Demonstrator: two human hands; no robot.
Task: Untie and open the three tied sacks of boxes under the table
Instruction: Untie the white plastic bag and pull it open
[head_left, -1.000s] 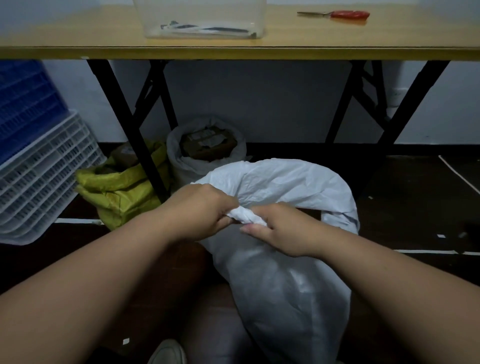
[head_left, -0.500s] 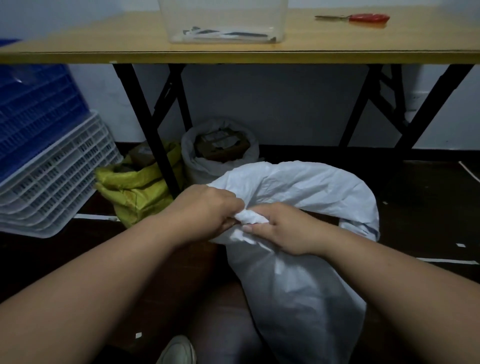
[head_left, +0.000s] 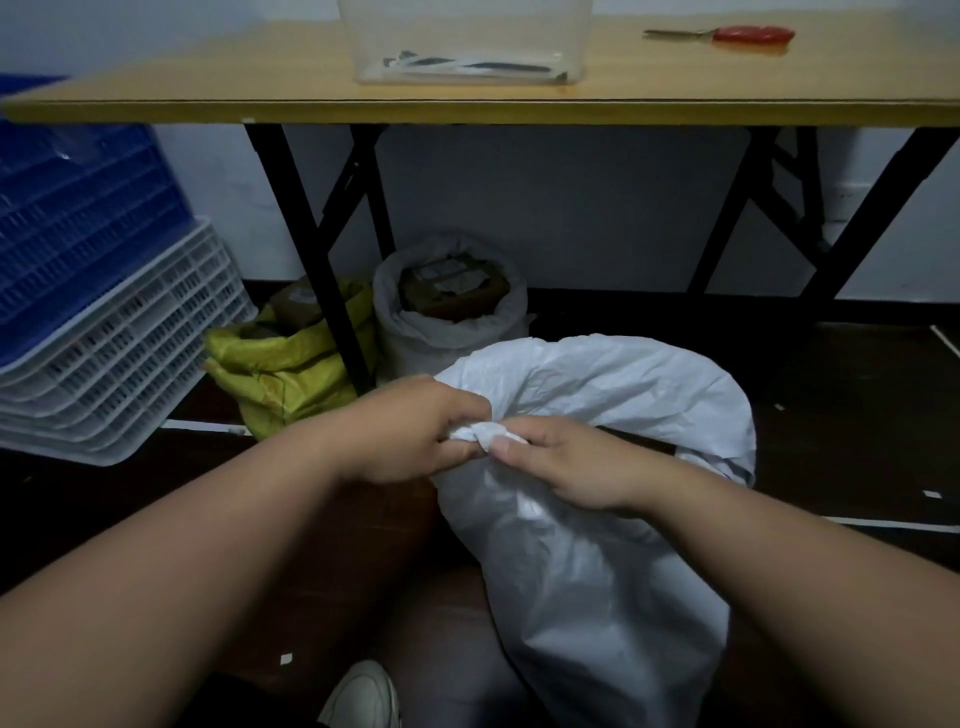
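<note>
A large white sack (head_left: 597, 545) lies on the dark floor in front of me, its top bunched into a knot (head_left: 480, 434). My left hand (head_left: 410, 428) grips the knot from the left, fingers curled round it. From the right, my right hand (head_left: 566, 465) pinches the same bunched cloth. Behind, under the table, a white sack (head_left: 447, 332) stands open with brown boxes showing inside. To its left, a yellow sack (head_left: 283, 366) lies open behind the table leg, a box showing at its mouth.
A wooden table (head_left: 467, 104) with black folding legs (head_left: 311, 260) spans the top; a clear plastic bin (head_left: 467, 41) and red-handled scissors (head_left: 727, 35) sit on it. Stacked white and blue crates (head_left: 93, 312) stand at the left. My shoe (head_left: 363, 696) is at the bottom.
The view has shifted slightly left and down. Both hands stay on the knot, fingers working at the bunched cloth; the sack has barely moved.
</note>
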